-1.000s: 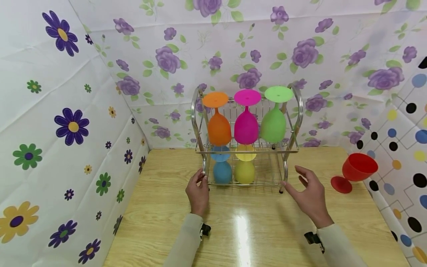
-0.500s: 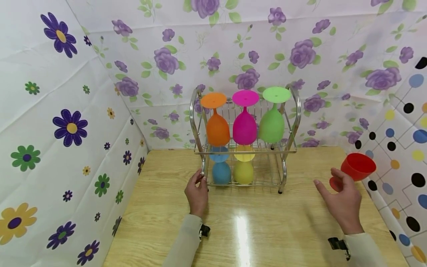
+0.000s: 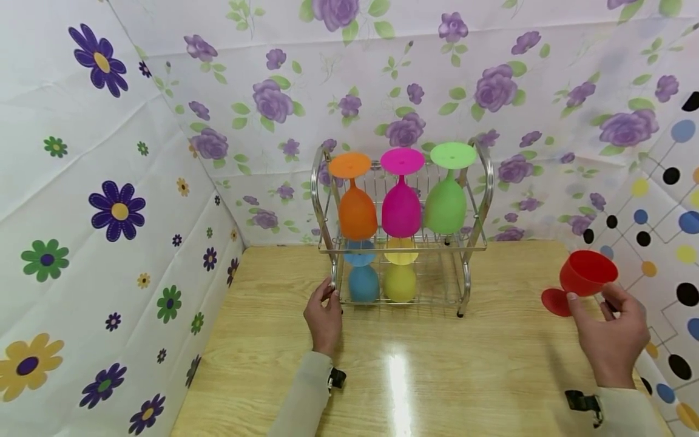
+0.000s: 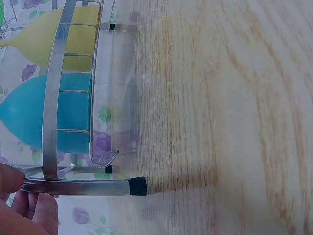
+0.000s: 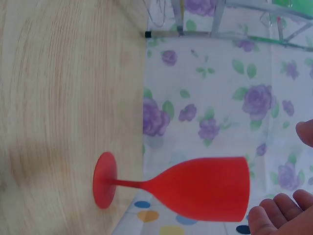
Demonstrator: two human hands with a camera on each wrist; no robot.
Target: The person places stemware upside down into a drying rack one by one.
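My left hand [image 3: 323,318] pinches the lower left upright of a two-tier metal rack [image 3: 467,280]; thumb and fingers close round the chrome tube [image 4: 78,188] in the left wrist view. On the rack's lower tier, a blue goblet [image 3: 363,285] and a yellow goblet [image 3: 401,285] stand upside down. Over at the right, a red goblet [image 3: 587,278] stands upright on its foot. My right hand [image 3: 611,331] is beside its bowl, thumb and fingers spread apart. From the right wrist, the fingertips [image 5: 257,215] show close to the red goblet's rim, with a gap on the thumb's side.
The upper tier bears an orange goblet [image 3: 357,212], a magenta goblet [image 3: 401,212] and a green goblet [image 3: 445,209], all upside down. Flowered cloth [image 3: 262,182] hangs behind the wooden table [image 3: 262,364]. A dotted cloth [image 3: 663,243] borders it at the right, near the red goblet.
My right hand has left the rack's lower right leg and travelled right to the red goblet. The left hand keeps its hold on the rack, which stays put.
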